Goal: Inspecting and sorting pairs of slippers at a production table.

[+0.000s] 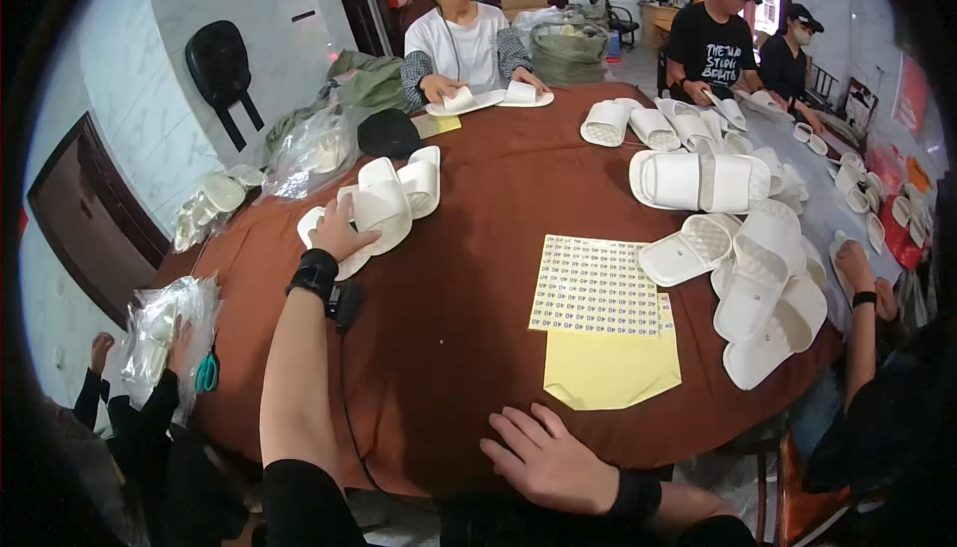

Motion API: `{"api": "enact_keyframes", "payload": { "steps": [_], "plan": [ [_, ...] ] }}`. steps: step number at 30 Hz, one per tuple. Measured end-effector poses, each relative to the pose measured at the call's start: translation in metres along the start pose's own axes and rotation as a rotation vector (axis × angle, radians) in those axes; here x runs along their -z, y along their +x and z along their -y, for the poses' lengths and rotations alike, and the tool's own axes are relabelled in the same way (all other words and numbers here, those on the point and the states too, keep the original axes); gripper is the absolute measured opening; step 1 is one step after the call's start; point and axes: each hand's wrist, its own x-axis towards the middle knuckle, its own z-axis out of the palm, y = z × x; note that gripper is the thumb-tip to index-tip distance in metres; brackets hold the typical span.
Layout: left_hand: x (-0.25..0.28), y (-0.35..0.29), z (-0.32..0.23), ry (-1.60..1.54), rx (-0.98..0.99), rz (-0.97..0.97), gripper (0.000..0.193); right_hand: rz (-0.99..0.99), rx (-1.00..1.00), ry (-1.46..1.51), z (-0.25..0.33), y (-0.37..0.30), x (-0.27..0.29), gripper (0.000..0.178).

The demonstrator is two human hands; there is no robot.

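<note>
My left hand [344, 232] reaches to the left side of the table and grips a white slipper [351, 267], fingers over it and thumb to the side. Close against that hand lie more white slippers [383, 206], set side by side and overlapping. Near the table's front edge, my right hand [554, 459] rests palm down on the brown cloth [439, 397], fingers stretched out and holding nothing. Ahead of it is a sheet of printed stickers [595, 286] over a yellow backing sheet [610, 367].
A heap of white slippers [760, 266] covers the right side. Across the table a person [461, 48] handles two slippers; other people work at right and lower left. A black cap [389, 134], plastic bags [314, 156] and teal scissors [206, 372] lie left. A cable [345, 387] trails from my left wrist.
</note>
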Motion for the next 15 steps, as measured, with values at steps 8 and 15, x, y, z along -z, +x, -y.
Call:
{"api": "enact_keyframes", "payload": {
  "steps": [8,15],
  "plan": [
    [-0.006,0.016,-0.011,-0.168,0.076,0.057,0.090,-0.011,-0.010,0.058,-0.007,0.003,0.002,0.038],
    [0.025,-0.003,-0.030,0.116,0.042,0.065,0.062,-0.029,-0.010,0.091,-0.008,0.002,0.002,0.038]
  ]
}}
